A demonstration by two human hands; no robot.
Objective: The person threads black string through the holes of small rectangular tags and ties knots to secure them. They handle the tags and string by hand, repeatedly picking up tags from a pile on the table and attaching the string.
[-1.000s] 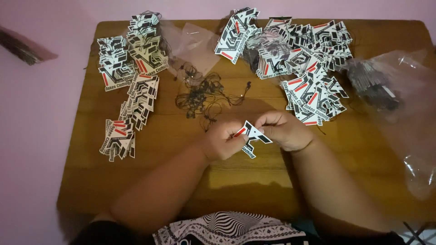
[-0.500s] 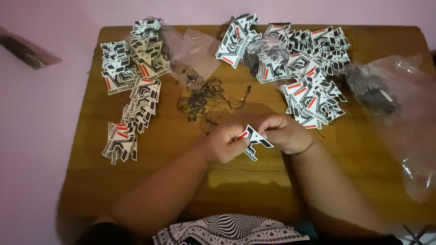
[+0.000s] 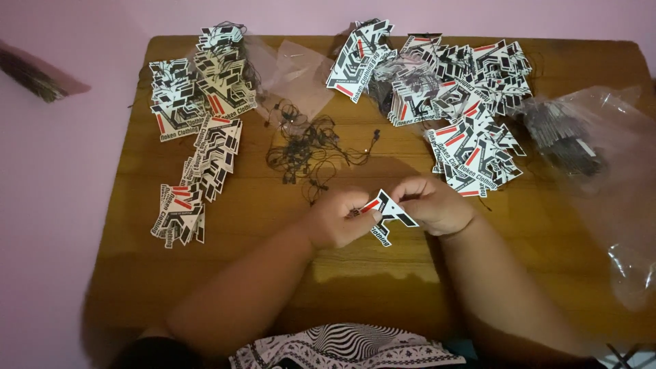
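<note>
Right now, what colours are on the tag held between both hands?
Black and white with a red stripe, on the tag; head view.

left hand fingers cover part of the tag, can't see how it's pinched | clear bag at 3 o'clock runs off the edge, dark stuff inside is just blur | brown object at 10 o'clock cut off, no clue what it is

Dim, warm light from above — the wooden table glows brightest along its near edge, with a pale sheen there. Its far corners sink darker. Glare flashes on the clear plastic bag at the right edge — forearms blur softly, shadowed.
</note>
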